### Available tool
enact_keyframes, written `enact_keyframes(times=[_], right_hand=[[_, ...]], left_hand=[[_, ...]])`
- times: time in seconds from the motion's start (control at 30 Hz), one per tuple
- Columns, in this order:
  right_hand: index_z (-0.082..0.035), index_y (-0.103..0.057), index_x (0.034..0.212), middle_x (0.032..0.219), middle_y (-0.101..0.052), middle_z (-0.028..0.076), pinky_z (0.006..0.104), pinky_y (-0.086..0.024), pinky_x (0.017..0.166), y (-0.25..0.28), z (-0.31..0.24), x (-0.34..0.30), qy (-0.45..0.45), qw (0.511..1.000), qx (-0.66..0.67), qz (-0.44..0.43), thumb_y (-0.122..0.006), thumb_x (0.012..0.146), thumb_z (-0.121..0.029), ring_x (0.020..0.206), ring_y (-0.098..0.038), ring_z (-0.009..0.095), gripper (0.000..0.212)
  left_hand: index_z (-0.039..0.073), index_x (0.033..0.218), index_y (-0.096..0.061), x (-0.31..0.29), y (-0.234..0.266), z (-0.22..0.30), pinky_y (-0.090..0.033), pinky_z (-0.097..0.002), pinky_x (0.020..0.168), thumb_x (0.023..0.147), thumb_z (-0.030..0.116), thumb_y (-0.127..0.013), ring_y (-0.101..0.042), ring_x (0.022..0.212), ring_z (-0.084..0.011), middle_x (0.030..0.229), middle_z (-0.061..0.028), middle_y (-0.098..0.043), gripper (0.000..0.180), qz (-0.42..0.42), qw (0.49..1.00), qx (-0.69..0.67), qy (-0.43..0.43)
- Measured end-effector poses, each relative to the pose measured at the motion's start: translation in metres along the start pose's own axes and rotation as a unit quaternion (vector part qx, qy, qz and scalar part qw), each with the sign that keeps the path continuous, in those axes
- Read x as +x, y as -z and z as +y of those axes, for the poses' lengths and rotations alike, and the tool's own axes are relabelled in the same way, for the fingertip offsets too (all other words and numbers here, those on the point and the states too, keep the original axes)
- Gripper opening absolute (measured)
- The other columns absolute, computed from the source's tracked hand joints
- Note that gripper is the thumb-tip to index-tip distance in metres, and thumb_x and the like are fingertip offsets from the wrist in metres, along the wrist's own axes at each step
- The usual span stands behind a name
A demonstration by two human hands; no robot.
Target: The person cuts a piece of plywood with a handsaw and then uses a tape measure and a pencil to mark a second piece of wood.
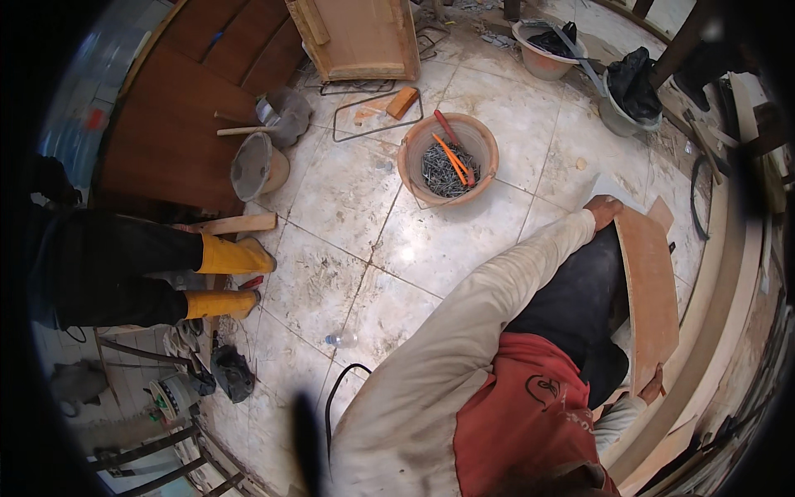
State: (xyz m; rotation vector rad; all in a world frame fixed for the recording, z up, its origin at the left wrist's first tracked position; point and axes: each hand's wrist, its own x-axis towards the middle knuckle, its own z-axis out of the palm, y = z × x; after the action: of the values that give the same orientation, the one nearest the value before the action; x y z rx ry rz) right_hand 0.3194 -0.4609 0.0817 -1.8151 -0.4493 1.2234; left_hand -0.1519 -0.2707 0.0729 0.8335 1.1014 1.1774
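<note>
Far left of the frame, we've got someone in yellow boots [228, 253], toes pointing in toward the middle, with a plank [240, 224] lying next to the upper one. Just up from there a grey bucket [255, 161] sits near the brown wooden panelling [174, 124]. Then it's tile floor [323, 257] through the middle, which is our roomiest stretch, running from the boots across to our beige sleeve [489, 290]. A black cable [331, 398] loops up beside that sleeve at lower centre, and up at top centre there's a wide bucket [489, 157] of nails [437, 174] with an orange-handled tool [451, 159] lying in it.

Our left arm goes diagonally from lower centre up to the right, pretty well stretched out, and our left hand [604, 211] is curled over the top end of a wooden board [650, 286]. The board is right of centre, just past our dark-trousered leg; can't tell if they touch. Our right arm is mostly hidden by the red shirt [530, 402], but our right hand [652, 386] shows at lower right, gripping the board's bottom end, thumb hard to make out. Beyond the board's right edge, long timbers [729, 273] curve along the rim, so it's tighter on that side.
</note>
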Motion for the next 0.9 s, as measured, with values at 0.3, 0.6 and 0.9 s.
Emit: enact_keyframes(times=[0.3, 0.6, 0.9], right_hand=[[0.001, -0.053, 0.128, 0.120, -0.063, 0.015, 0.0389, -0.056, 0.092, -0.083, -0.086, 0.018, 0.213, 0.939, 0.218, -0.158, -0.059, 0.097, -0.019, 0.108, -0.064, 0.026, 0.037], [0.000, -0.051, 0.138, 0.129, -0.061, 0.012, 0.0344, -0.045, 0.102, -0.193, -0.033, 0.083, 0.152, 0.955, 0.160, -0.197, -0.062, 0.089, -0.009, 0.117, -0.058, 0.023, 0.051], [-0.003, -0.057, 0.137, 0.127, -0.066, 0.013, 0.0309, -0.044, 0.101, -0.225, 0.032, 0.114, 0.158, 0.967, -0.200, -0.013, -0.065, 0.092, -0.012, 0.117, -0.062, 0.024, 0.047]], left_hand=[[0.000, 0.131, -0.056, 0.030, 0.013, 0.069, -0.047, -0.0424, 0.100, 0.085, 0.011, -0.060, -0.060, 0.114, -0.0244, 0.121, -0.0119, -0.064, 0.048, -0.076, 0.977, -0.195, 0.033], [0.000, 0.142, -0.047, -0.069, 0.154, -0.094, -0.056, -0.0325, 0.083, 0.084, -0.005, -0.062, -0.067, 0.101, -0.0218, 0.123, -0.0156, -0.065, 0.060, 0.070, 0.989, -0.118, 0.047], [0.001, 0.134, -0.054, -0.189, 0.207, -0.144, -0.056, -0.0363, 0.082, 0.088, 0.013, -0.071, -0.069, 0.099, -0.0229, 0.109, -0.0158, -0.071, 0.051, 0.178, 0.953, 0.048, 0.242]])
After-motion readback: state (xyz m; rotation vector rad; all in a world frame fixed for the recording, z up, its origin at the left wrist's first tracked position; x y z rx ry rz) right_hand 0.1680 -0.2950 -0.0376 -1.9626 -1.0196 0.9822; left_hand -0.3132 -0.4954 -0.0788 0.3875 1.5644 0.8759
